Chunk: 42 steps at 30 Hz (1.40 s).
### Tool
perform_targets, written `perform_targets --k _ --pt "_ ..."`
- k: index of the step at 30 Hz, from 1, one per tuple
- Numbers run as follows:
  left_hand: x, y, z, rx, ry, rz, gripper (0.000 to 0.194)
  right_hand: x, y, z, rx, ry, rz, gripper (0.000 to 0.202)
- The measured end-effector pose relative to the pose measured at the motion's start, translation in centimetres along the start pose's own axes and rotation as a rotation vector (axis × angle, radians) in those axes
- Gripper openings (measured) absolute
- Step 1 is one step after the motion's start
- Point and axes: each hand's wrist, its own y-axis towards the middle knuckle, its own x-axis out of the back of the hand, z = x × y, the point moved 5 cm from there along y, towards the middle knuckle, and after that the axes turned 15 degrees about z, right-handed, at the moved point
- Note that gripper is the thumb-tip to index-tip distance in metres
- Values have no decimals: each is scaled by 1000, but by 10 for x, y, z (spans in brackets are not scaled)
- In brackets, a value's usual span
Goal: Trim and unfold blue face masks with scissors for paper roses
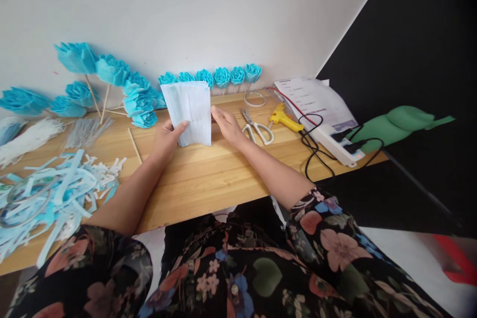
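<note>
Reaching over the bench (pixel 208 179), we grip upright pale sheets (pixel 194 114) in our left hand (pixel 168 135); our right hand (pixel 228 125) is at their edge, its hold unclear, near scissors (pixel 257 125) and glue gun (pixel 286 118).

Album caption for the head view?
Left hand grips pale-blue rectangular papery sheets, right hand at their edge, bright-blue ruffled papery flowers behind.

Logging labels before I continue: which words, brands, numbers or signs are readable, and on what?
None readable.
White printed paper sheets: lines of print, too small and blurred.
Yellow plastic glue gun, white plastic power strip: no legible marking.
Pale-blue layered sheets in the left hand: no lettering visible.
</note>
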Motion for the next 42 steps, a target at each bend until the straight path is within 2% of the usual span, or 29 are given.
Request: perform_targets --k 6,11,15,26,42 --pt "-1 -1 1 -7 -26 12 53 -1 -1 -5 -8 -2 -4 48" --pt "-6 -5 -4 53 7 26 60 -2 0 -6 -12 39 1 44" --pt "-8 -6 -5 45 -5 48 63 -2 1 -7 -23 38 -3 43" --pt "-8 -5 -7 50 20 47 56 -3 -1 0 -27 2 -7 44" --pt "-11 -12 -20 87 103 19 50 -5 -1 -5 -17 -7 31 43"
